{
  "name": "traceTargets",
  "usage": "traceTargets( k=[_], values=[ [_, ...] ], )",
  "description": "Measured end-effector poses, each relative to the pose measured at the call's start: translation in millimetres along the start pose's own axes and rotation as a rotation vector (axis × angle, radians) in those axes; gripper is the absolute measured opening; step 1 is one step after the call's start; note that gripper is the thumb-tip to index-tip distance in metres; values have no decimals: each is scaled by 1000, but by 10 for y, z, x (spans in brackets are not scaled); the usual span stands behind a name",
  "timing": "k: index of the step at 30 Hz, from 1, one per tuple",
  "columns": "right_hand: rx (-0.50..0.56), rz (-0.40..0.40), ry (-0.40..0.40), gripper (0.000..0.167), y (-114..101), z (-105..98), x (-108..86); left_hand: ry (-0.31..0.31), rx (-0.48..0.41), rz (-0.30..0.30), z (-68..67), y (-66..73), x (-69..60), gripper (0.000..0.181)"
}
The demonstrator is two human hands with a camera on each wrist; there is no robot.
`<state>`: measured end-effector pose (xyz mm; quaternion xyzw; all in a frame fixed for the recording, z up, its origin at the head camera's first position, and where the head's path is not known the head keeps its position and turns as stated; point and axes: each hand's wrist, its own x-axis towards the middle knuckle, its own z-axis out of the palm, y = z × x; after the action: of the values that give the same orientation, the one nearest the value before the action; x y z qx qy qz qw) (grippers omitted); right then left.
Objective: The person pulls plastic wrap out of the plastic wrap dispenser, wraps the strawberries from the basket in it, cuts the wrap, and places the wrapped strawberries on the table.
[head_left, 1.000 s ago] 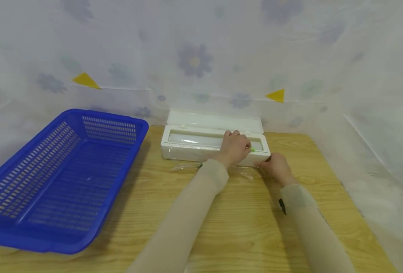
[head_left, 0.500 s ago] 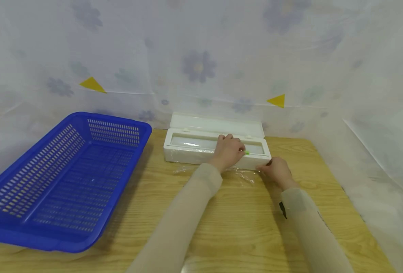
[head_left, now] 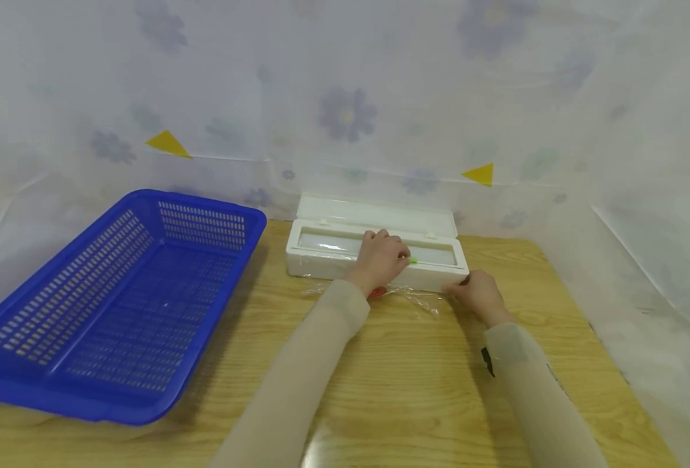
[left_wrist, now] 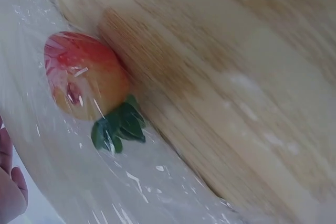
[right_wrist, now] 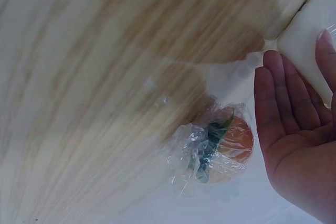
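A white cling film box with its lid raised stands at the table's back. My left hand pinches the green slide cutter on its front rim; only part of that hand enters the left wrist view. My right hand grips the box's right front corner; the right wrist view has this hand with its thumb on the box. Clear film hangs in front. A red and orange fruit with green leaves lies under it, wrapped in film, mostly hidden by my left wrist in the head view.
A large blue plastic basket stands on the wooden table at the left. Flower-patterned sheeting hangs behind and at the right, with two yellow tape pieces on it.
My left hand has slid left along the box's front rim with the green slide cutter. Red now shows beside its wrist. The right hand stays at the box's corner. The head view has shifted slightly.
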<state>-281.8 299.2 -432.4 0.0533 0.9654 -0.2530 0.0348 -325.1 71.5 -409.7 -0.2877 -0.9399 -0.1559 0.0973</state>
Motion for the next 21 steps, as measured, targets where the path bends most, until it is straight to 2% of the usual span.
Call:
traceTargets(
  k=[12, 21],
  values=[
    [-8, -11, -6, 37, -12, -14, -22, 18, 1, -1, -51, -140, -88, 22],
    [-8, 3, -15, 36, -19, -15, -37, 26, 1, -23, -57, -266, -154, 22]
  ],
)
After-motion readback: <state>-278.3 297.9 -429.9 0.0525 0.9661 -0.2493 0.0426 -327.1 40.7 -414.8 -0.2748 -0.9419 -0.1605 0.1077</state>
